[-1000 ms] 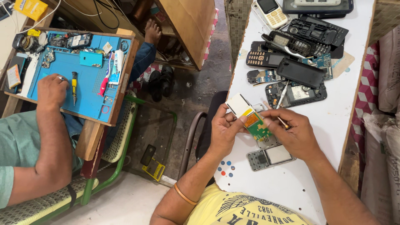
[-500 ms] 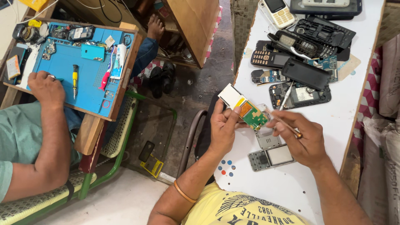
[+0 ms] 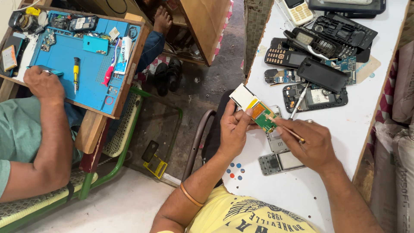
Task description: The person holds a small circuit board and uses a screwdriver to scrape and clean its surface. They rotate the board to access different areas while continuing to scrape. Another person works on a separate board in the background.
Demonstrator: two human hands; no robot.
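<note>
The left hand [image 3: 235, 125] is closed around a small green circuit board [image 3: 264, 119] with a white display panel [image 3: 244, 96] still joined to its upper end, holding the pair just above the near edge of the white worktop [image 3: 302, 198]. The right hand [image 3: 312, 144] is closed in a pen-like grip on a thin metal tool [image 3: 288, 130], whose tip meets the lower part of the board.

Taking the board as the landmark: directly below it lies 1 opened phone shell [image 3: 280, 162] with its screen side up, and a second grey frame piece sits between that shell and the board, partly hidden by the right hand. Just to its right a screwdriver [image 3: 298, 102] rests across another stripped phone body [image 3: 317, 97]. Farther up and right is a heap of dark phone casings [image 3: 327, 34], keypads and back covers.

Judging from this, the disassembly is well along: the board is already out of its housing, and the shell lies emptied on the worktop. What seems left is the work on the board itself, perhaps parting the display from it; I cannot tell exactly what the tool tip touches.

Far left of the board, another person's hand [image 3: 43, 82] rests on a blue repair mat [image 3: 64, 60] carrying a yellow-handled screwdriver [image 3: 76, 73].
</note>
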